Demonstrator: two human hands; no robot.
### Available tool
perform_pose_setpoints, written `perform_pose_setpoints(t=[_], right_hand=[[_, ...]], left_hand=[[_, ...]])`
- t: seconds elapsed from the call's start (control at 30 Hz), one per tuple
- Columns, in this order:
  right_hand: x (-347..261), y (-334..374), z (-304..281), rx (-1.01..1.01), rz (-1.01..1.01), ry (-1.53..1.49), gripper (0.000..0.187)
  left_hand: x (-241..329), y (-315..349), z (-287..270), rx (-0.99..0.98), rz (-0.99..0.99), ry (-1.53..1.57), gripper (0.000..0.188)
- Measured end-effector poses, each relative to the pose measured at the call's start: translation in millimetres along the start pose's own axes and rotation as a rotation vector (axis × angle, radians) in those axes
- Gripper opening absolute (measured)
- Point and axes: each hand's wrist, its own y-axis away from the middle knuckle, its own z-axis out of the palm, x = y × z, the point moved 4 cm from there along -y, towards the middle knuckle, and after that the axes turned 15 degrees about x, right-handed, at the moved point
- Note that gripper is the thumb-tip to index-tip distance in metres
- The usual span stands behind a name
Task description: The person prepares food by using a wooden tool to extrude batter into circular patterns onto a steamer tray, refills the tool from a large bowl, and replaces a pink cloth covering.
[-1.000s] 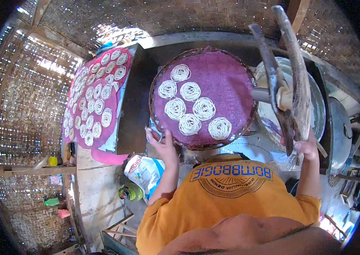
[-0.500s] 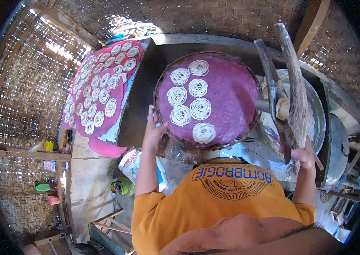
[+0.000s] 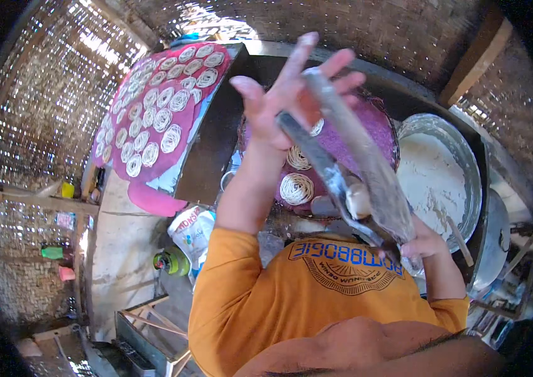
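My right hand grips the near end of a wooden hand press, which has two long rough handles and a pale plunger between them. My left hand is raised with its fingers spread, close to the far ends of the handles and not wrapped around them. Under the press lies a round woven tray with a purple sheet. White noodle coils sit on the sheet. The press and my left arm hide much of the tray.
To the right stands a large metal basin of white dough or paste, with a stick at its near side. Pink sheets bearing many coils cover the left surface. A white bag and green container sit below.
The press has swung left over the tray, away from the basin. My left hand has let go of the tray's rim and risen toward the handles, opening its fingers.
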Motion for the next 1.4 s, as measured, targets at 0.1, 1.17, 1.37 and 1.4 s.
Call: perform_pose_setpoints(t=[0.1,1.17,1.37,1.4], right_hand=[[0,4,-8,-0.153,0.067,-0.04,0.08],[-68,-18,-3,0.216,0.076,0.476,0.063],[-87,-10,-3,0.303,-0.062,0.579,0.062],[-88,-12,0,0.31,-0.062,0.579,0.062]], left_hand=[[-9,-13,17,-0.244,0.041,0.229,0.104],[8,-4,-48,0.104,0.153,0.417,0.076],[9,-9,-36,0.002,0.226,0.332,0.072],[13,-10,-38,-0.002,0.223,0.337,0.072]])
